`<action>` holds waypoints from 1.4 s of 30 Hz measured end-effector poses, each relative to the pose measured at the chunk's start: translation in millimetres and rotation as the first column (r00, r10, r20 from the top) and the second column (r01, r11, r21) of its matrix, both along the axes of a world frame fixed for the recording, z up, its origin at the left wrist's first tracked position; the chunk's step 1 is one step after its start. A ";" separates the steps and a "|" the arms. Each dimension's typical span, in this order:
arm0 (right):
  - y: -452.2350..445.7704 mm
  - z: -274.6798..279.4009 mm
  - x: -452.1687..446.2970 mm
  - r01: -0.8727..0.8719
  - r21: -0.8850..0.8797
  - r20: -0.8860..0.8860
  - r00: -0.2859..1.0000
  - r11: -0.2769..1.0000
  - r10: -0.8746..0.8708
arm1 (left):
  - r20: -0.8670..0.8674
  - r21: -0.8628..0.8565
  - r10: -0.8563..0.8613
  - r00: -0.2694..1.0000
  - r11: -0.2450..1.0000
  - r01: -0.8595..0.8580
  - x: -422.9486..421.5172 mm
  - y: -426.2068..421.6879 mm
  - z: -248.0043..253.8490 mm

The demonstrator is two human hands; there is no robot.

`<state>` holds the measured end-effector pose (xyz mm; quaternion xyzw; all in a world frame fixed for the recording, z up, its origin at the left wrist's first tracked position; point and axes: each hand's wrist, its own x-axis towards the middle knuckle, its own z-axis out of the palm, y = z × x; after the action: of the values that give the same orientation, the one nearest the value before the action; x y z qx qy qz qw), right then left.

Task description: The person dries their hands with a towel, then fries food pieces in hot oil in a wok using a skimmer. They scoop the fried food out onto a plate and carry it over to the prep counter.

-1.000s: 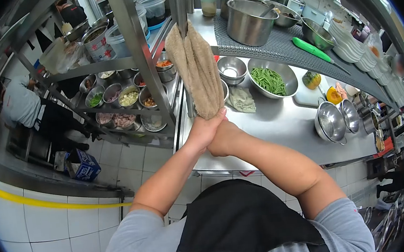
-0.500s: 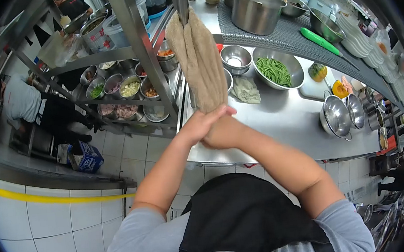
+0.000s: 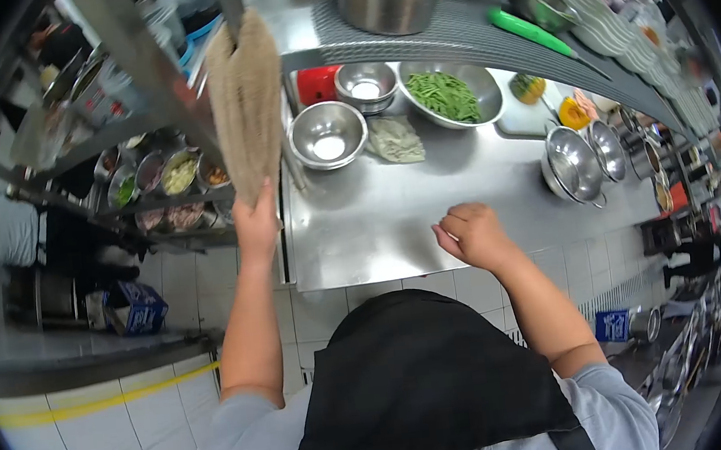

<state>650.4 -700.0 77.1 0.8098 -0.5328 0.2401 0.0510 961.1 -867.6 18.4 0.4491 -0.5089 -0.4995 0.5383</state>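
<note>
A tan towel (image 3: pixel 247 106) hangs from the metal shelf post, left of the steel table. My left hand (image 3: pixel 256 226) is at its lower end, closed on the cloth; some fingers are hidden behind it. Over the front part of the steel table (image 3: pixel 371 241), my right hand (image 3: pixel 473 236) is apart from the towel, its fingers curled in with nothing visible in them. Nearest to the towel on the table stands a shiny steel bowl (image 3: pixel 327 134), with a crumpled pale cloth (image 3: pixel 396 139) to its right.
Green beans (image 3: pixel 444 97) fill part of a large bowl. A cutting board (image 3: pixel 524 121), colanders (image 3: pixel 576 165) and a green-handled knife (image 3: pixel 533 30) are to the right. A shelf rack with food bowls (image 3: pixel 180 175) stands left. Another person (image 3: pixel 5 224) bends at far left.
My hands have come apart: the right has moved off the towel to the right, while the left stays at its lower end. The view has shifted, revealing more of the table.
</note>
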 end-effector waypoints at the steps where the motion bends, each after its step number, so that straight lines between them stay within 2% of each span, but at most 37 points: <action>1: 12.7 1.1 -7.8 0.080 0.065 0.006 0.997 0.995 -0.081 | 0.135 -0.069 0.021 0.991 0.998 -0.012 1.9 -6.3 -6.9; 2: 25.6 -2.0 -14.3 0.112 0.053 0.000 0.994 0.992 -0.112 | 0.330 -0.043 -0.024 0.944 0.998 0.040 8.8 -6.0 -14.3; 3: 38.0 -8.3 -21.9 0.181 0.124 0.070 0.979 0.976 -0.191 | 0.556 0.033 -0.123 0.822 0.992 0.125 15.8 -4.2 -23.3; 4: 51.2 -13.0 -30.4 0.252 0.187 0.133 0.951 0.949 -0.279 | 0.739 0.169 -0.275 0.615 0.959 0.226 23.3 0.2 -33.2; 5: 66.6 -13.9 -37.2 0.292 0.315 0.143 0.926 0.903 -0.349 | 0.790 0.326 -0.443 0.424 0.889 0.321 25.8 6.3 -38.8; 6: 82.5 -14.6 -44.3 0.339 0.427 0.146 0.889 0.838 -0.434 | 0.754 0.448 -0.578 0.312 0.800 0.399 19.2 15.3 -41.0; 9: 130.4 -39.3 -56.1 0.430 0.552 0.044 0.841 0.714 -0.540 | 0.580 0.523 -0.740 0.340 0.658 0.541 -58.4 26.1 -34.7; 10: 141.1 -44.7 -56.6 0.447 0.561 0.025 0.832 0.697 -0.554 | 0.663 0.323 -0.655 0.361 0.686 0.651 -87.4 27.3 -32.5; 12: 158.6 -45.5 -50.7 0.461 0.629 -0.017 0.813 0.626 -0.582 | 0.796 -0.006 -0.422 0.433 0.711 0.703 -140.1 19.1 -27.9; 14: 166.4 -36.5 -41.4 0.472 0.680 -0.043 0.789 0.561 -0.613 | 0.842 -0.138 -0.282 0.460 0.711 0.690 -195.8 -4.5 -33.4; 15: 168.8 -31.5 -39.0 0.467 0.683 -0.015 0.778 0.562 -0.628 | 0.916 -0.211 -0.072 0.394 0.750 0.627 -215.7 -18.4 -41.8; 17: 171.2 -27.3 -37.2 0.474 0.672 0.019 0.757 0.570 -0.653 | 0.941 -0.301 0.139 0.310 0.763 0.571 -239.2 -37.2 -58.7; 18: 172.6 -26.5 -36.6 0.488 0.658 0.026 0.746 0.573 -0.665 | 0.940 -0.321 0.187 0.286 0.772 0.549 -243.4 -42.1 -66.3; 20: 178.2 -28.9 -35.0 0.487 0.666 0.043 0.731 0.564 -0.681 | 0.938 -0.339 0.234 0.257 0.775 0.534 -242.6 -46.7 -80.9; 23: 189.6 -40.1 -34.3 0.474 0.696 0.044 0.722 0.540 -0.690 | 0.934 -0.253 0.028 0.355 0.753 0.607 -222.1 -35.8 -97.7; 26: 197.8 -52.4 -36.6 0.445 0.737 0.038 0.724 0.509 -0.688 | 0.946 -0.157 -0.081 0.313 0.731 0.664 -175.9 4.3 -86.0; 29: 196.4 -62.5 -47.8 0.414 0.743 0.047 0.751 0.526 -0.659 | 0.911 -0.051 -0.240 0.334 0.741 0.670 -108.1 57.5 -79.3; 33: 189.0 -71.9 -71.4 0.391 0.726 0.027 0.805 0.565 -0.592 | 0.890 0.118 -0.367 0.269 0.757 0.643 -21.3 111.5 -72.1; 36: 179.2 -75.6 -88.3 0.357 0.719 0.062 0.821 0.596 -0.567 | 0.888 0.234 -0.376 0.264 0.865 0.444 8.0 117.7 -80.6; 39: 172.4 -67.8 -107.1 0.324 0.745 0.002 0.873 0.583 -0.488 | 0.921 0.164 -0.238 0.308 0.955 0.247 -32.4 116.4 -63.9; 42: 173.3 -64.5 -120.0 0.288 0.764 -0.019 0.905 0.578 -0.426 | 0.952 0.071 -0.135 0.275 0.971 0.230 -80.8 99.3 -72.2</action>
<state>530.3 -526.8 12.6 0.6096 -0.7380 0.0495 -0.2850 880.3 -768.3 -53.7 0.5736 -0.7955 -0.1739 0.0892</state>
